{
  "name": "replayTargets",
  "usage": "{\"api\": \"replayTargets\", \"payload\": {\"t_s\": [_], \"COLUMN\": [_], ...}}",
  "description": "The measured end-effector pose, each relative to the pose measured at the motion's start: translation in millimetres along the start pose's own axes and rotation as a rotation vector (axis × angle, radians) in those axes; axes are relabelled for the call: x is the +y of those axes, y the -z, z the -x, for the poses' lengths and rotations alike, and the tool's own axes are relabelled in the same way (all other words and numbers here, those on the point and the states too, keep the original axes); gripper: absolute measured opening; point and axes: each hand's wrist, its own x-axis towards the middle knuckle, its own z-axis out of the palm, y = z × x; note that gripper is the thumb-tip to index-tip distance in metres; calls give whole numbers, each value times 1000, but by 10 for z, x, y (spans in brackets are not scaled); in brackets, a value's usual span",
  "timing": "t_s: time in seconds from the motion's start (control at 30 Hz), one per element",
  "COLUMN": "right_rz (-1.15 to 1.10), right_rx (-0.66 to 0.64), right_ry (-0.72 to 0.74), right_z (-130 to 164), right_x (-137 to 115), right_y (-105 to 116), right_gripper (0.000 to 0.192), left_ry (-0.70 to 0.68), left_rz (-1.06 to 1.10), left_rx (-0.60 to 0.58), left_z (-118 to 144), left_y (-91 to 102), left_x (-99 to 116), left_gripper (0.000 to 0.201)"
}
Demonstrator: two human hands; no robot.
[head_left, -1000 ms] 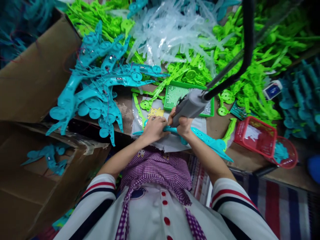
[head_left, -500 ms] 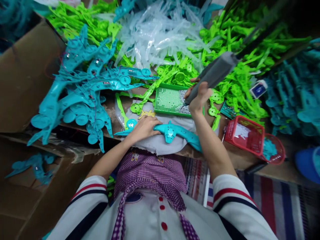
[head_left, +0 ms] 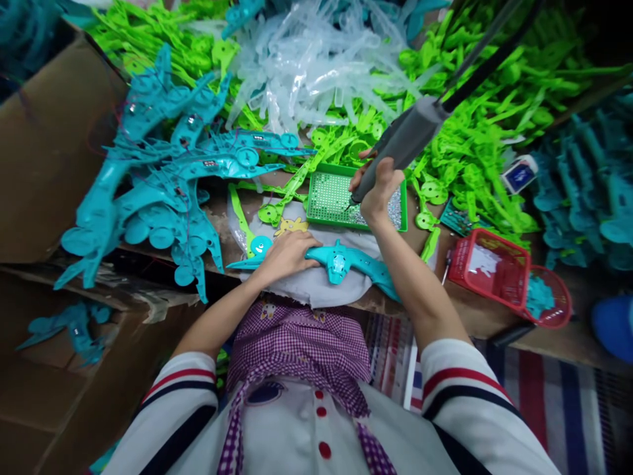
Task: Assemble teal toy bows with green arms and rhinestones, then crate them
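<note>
Two hands are at work over a white cloth (head_left: 316, 284). The right hand (head_left: 378, 191) is wrapped tight around a grey electric screwdriver (head_left: 400, 142), whose tip points down into the green tray (head_left: 321, 218) directly beneath the grip; the tray's gridded floor holds small silvery screws, heaped mostly under and just right of that hand. The left hand (head_left: 287, 254) lies flat, fingers spread, pressing on a teal toy shell (head_left: 341, 260) that rests on the cloth, just below the screwdriver hand and running from under the left palm to beside the right forearm. Well right of the screwdriver grip sits a red basket (head_left: 494, 267) with a pale scrap inside, touching a round red basket (head_left: 548, 297) that holds small teal pieces. Left of the pressing hand, a pile of teal shells (head_left: 168, 178) with wires overhangs an open cardboard box (head_left: 64, 343), which has a few teal parts lying in it. Beyond the tray are heaps of green parts (head_left: 469, 145) and clear parts (head_left: 311, 66).
</note>
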Motion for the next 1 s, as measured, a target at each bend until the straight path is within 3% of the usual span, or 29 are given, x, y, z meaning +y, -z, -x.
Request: {"api": "replayTargets", "payload": {"t_s": [0.17, 0.33, 0.47, 0.57, 0.67, 0.8, 0.9, 1.0], "right_rz": [-72, 7, 64, 25, -141, -305, -217, -168], "right_rx": [-107, -58, -67, 15, 94, 47, 35, 78], "right_ry": [-15, -10, -18, -6, 52, 95, 24, -30], "right_z": [-18, -2, -12, -40, 49, 504, 906, 1126], "right_x": [131, 170, 69, -148, -493, -846, -880, -837], "right_y": [-32, -51, -83, -36, 152, 544, 807, 974], "right_gripper": [70, 71, 74, 78, 67, 56, 62, 65], "left_ry": [21, 24, 18, 14, 22, 26, 40, 49], "left_rz": [14, 19, 18, 9, -9, -13, -16, -17], "left_rx": [-7, -3, 6, 10, 15, 15, 3, -7], "left_z": [2, 1, 6, 10, 11, 8, 0, -9], "left_y": [14, 8, -1, 5, 16, 28, 40, 48], "left_x": [24, 23, 5, 0, 6, 25, 40, 44], "left_gripper": [32, 32, 33, 33, 34, 33, 31, 33]}}
